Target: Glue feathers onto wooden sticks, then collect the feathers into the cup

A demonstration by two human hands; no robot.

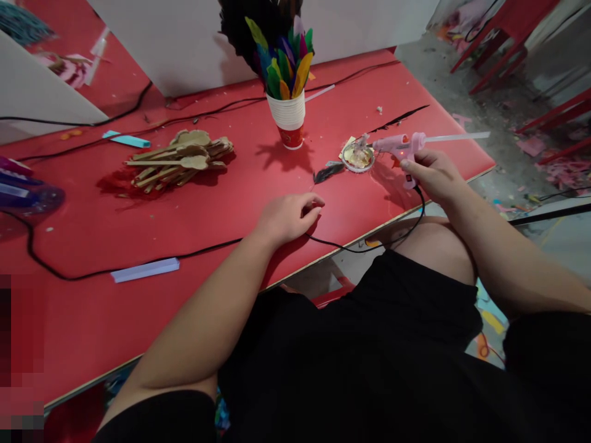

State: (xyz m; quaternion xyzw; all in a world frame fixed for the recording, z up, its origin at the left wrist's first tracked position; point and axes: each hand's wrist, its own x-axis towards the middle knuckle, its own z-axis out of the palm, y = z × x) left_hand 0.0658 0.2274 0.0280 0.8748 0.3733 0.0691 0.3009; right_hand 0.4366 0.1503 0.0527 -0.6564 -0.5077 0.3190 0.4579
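Note:
My right hand (436, 175) grips a pink hot glue gun (398, 145) by its handle, with a clear glue stick jutting from the back. Its nozzle is over a small round dish (359, 157) crusted with pale dried glue. My left hand (292, 218) rests on the red tabletop, loosely curved, thumb and forefinger apart, holding nothing visible. A black feather (329, 173) lies between that hand and the dish, and a thin dark feather (399, 119) lies behind the glue gun. Colourful feathers (289, 67) stand in a stack of paper cups (287, 117).
A pile of flat wooden pieces with sticks (184, 157) lies left of the cups. A pale strip (145, 269) and black cord (207, 247) lie toward the front. A turquoise piece (127, 139) sits by the white partition (138, 37). Red stools (508, 37) stand beyond the table's right end.

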